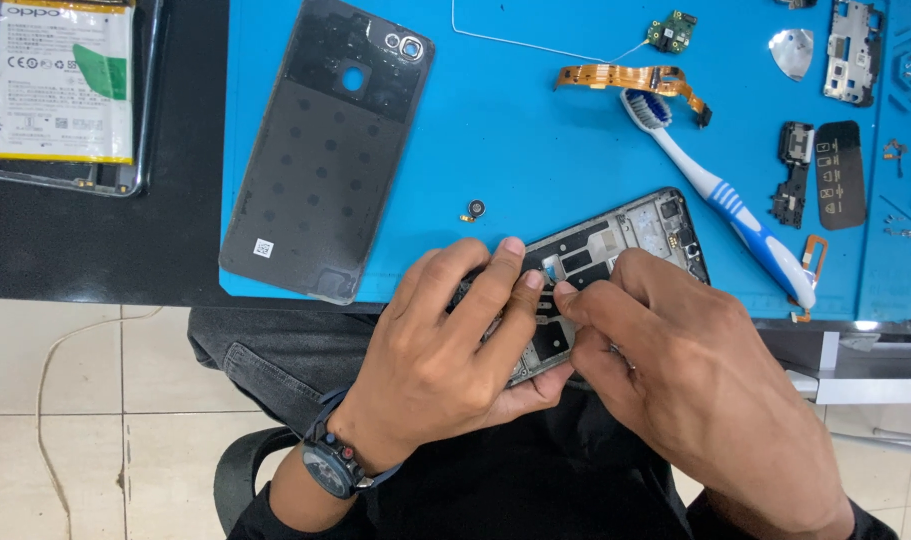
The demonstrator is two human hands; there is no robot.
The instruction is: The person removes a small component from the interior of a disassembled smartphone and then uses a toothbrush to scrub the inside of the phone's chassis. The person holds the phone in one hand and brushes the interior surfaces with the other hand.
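Both hands' grip (550, 290) pinching over phone frame (615, 235), above lap

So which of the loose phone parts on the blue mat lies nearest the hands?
The small round part, just above the left hand; the other parts lie farther off.

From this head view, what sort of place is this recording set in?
Most likely a phone repair bench. A blue work mat holds a removed back cover, an orange flex cable and small loose parts, while the left hand and right hand work on an opened phone frame.
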